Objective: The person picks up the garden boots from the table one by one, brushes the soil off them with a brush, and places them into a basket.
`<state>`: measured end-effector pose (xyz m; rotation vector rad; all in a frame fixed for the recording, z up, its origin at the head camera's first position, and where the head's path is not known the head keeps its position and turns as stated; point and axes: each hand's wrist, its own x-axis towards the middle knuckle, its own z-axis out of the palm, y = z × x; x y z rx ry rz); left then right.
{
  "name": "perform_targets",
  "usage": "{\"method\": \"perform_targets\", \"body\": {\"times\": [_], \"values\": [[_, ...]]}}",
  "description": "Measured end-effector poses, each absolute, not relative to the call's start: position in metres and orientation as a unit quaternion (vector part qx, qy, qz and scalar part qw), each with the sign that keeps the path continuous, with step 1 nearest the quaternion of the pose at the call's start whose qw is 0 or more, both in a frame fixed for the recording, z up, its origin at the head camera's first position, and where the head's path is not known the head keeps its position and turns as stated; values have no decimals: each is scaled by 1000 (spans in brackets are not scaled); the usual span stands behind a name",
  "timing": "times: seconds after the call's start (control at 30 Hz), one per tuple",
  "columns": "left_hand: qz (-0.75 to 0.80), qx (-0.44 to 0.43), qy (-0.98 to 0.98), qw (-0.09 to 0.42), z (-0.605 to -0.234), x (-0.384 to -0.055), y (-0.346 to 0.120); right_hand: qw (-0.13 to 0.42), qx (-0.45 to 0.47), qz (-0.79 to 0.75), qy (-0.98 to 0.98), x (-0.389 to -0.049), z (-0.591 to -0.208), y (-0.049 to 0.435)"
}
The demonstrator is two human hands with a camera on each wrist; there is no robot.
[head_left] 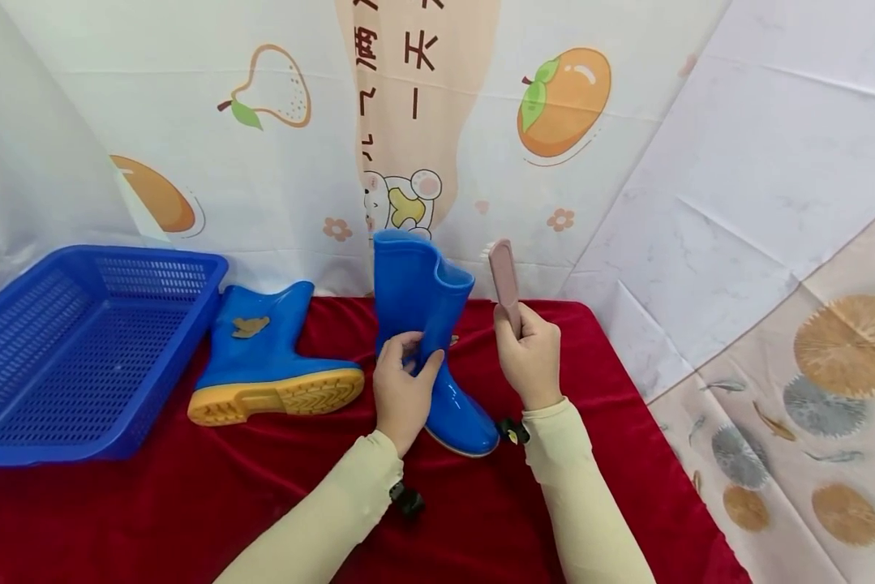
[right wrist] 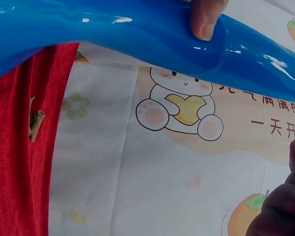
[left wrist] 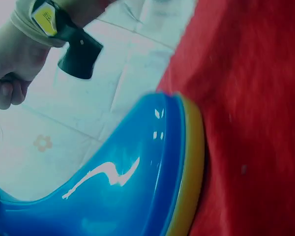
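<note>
A glossy blue rain boot (head_left: 415, 276) with a yellowish sole stands upright on the red cloth, toe pointing right and toward me. My left hand (head_left: 405, 393) grips its shaft just above the ankle, thumb on the near right side. To the right of the boot, my right hand (head_left: 530, 357) holds a pinkish brush (head_left: 504, 280) by its handle, raised, with white bristles facing left and apart from the boot. Another blue boot (head_left: 262, 349) lies on its side at left, yellow sole toward me, with a brown smear (head_left: 250, 327) on its shaft.
A blue plastic basket (head_left: 214, 284) with perforated walls stands at the far left, beside the lying boot. Red cloth (head_left: 298, 503) covers the table. A small brown scrap (right wrist: 36, 125) lies behind the upright boot. A printed white curtain (head_left: 444, 97) hangs at the back.
</note>
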<state>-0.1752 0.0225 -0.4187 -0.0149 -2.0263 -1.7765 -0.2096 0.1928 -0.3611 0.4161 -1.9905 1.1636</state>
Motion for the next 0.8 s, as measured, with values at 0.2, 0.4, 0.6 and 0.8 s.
{"method": "perform_targets", "body": {"times": [0.2, 0.4, 0.6, 0.8], "values": [[-645, -18, -736, 205, -413, -179, 12, 387, 162, 463, -781, -210, -363, 192], [-695, -23, -708, 123, -394, -189, -7, 386, 165, 460, -782, -212, -362, 193], [-717, -116, -687, 31, -367, -198, -28, 382, 168, 454, -787, -214, -363, 193], [-686, -175, -705, 28, -338, -199, -39, 400, 156, 455, -780, -213, -361, 192]]}}
